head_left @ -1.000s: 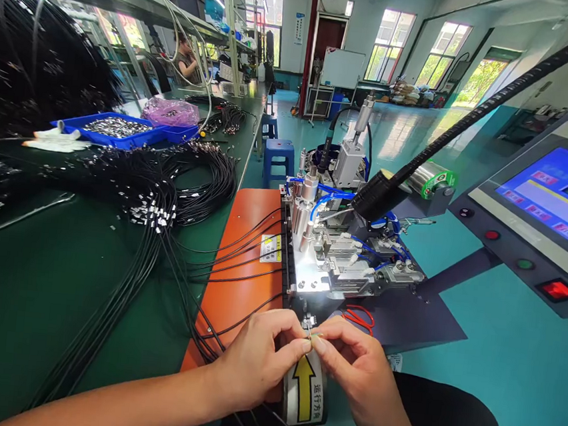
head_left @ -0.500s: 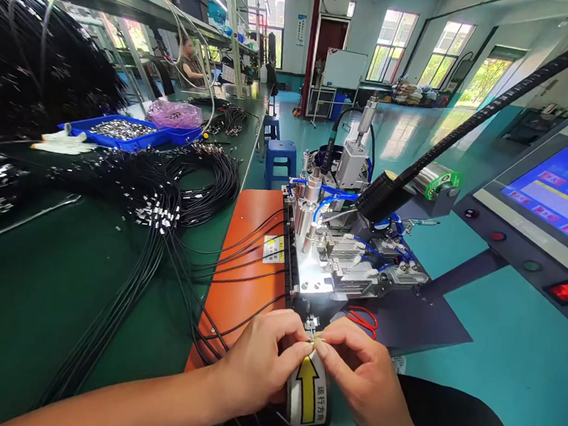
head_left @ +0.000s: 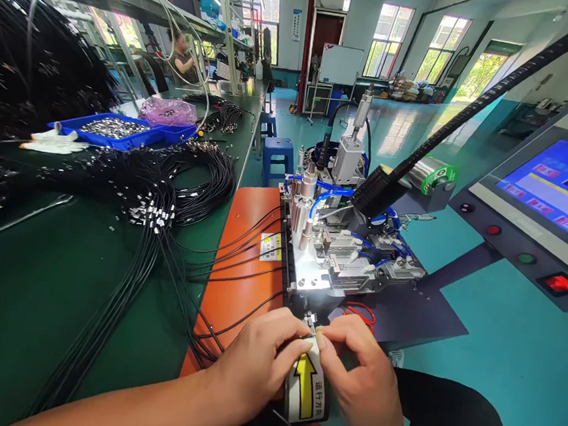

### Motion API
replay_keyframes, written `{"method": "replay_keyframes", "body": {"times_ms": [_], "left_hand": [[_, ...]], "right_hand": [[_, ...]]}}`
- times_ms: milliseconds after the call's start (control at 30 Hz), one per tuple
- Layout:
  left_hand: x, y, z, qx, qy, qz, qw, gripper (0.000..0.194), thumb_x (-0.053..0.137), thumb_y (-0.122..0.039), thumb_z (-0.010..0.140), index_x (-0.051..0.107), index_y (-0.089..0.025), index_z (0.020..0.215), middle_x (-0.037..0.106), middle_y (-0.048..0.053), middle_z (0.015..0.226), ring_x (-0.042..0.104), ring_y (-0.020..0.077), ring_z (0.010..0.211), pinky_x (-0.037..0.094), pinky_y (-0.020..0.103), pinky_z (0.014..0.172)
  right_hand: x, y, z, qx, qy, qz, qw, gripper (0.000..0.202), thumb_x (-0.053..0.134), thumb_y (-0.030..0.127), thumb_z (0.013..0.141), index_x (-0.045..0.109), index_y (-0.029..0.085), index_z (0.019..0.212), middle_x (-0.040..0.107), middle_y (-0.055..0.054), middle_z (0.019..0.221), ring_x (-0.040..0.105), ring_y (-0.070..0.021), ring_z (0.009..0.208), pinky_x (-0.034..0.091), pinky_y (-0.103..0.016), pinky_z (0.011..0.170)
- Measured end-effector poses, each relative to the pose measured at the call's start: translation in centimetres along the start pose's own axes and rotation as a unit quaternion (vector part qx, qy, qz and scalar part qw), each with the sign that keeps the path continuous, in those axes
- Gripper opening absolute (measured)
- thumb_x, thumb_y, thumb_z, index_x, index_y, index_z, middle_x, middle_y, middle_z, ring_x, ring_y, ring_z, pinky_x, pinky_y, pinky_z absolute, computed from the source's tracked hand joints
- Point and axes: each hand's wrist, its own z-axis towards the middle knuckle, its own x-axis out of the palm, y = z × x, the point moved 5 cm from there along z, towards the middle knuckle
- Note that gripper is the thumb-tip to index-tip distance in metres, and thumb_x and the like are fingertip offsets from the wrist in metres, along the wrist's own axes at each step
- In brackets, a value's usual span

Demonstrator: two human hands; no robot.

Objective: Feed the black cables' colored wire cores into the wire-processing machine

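My left hand and my right hand meet at the front end of a metal machine. Thumb and forefinger are pinched together on each hand, around something too small to make out. Just below the fingertips is a rounded part with a yellow arrow label. Several black cables lie across the orange plate at the machine's left side and run to its edge.
A green table on the left holds bundled black cables and a blue tray of small metal parts. Red-handled scissors lie right of the machine. A touchscreen panel stands at right. A person sits far back.
The whole view has shifted slightly, with the scene a little further left and up. Both hands remain pinched at the machine's front, their fingertips slightly changed in position.
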Motion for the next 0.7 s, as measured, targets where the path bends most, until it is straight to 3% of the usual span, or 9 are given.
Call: {"method": "replay_keyframes", "body": {"times_ms": [167,267,433,700], "left_hand": [[-0.1,0.4,0.5,-0.049,0.013,-0.070,0.996,0.017,0.055,-0.022,0.094,0.072,-0.022,0.094,0.068,0.001,0.085,0.062,0.0151,0.078,0.045,0.024,0.071],[-0.2,0.7,0.6,-0.060,0.005,-0.074,0.995,0.016,0.056,-0.023,0.093,0.072,-0.021,0.090,0.068,0.000,0.084,0.061,0.0152,0.078,0.044,0.024,0.070],[-0.1,0.8,0.8,-0.061,0.009,-0.071,0.996,0.015,0.055,-0.023,0.092,0.069,-0.020,0.088,0.066,0.001,0.083,0.060,0.0154,0.078,0.043,0.025,0.069],[-0.2,0.4,0.4,-0.048,0.014,-0.069,0.996,0.012,0.053,-0.019,0.093,0.063,-0.020,0.085,0.061,0.000,0.082,0.057,0.0148,0.077,0.041,0.025,0.068]], "right_hand": [[0.1,-1.4,0.3,0.092,-0.010,0.111,0.990,0.021,0.064,0.039,0.090,0.067,0.020,0.080,0.066,-0.004,0.083,0.061,-0.0206,0.077,0.048,-0.029,0.069],[0.3,-2.0,0.3,0.115,0.024,0.151,0.982,0.022,0.064,0.041,0.090,0.068,0.020,0.086,0.068,-0.005,0.089,0.063,-0.0218,0.085,0.049,-0.029,0.074],[-0.2,-3.0,0.6,0.117,0.077,0.154,0.978,0.023,0.069,0.040,0.086,0.068,0.020,0.099,0.067,-0.006,0.096,0.062,-0.0220,0.087,0.050,-0.031,0.075],[-0.3,-1.6,1.5,0.069,0.096,0.124,0.985,0.019,0.066,0.035,0.090,0.067,0.019,0.078,0.062,-0.001,0.079,0.058,-0.0171,0.075,0.046,-0.027,0.068]]}}
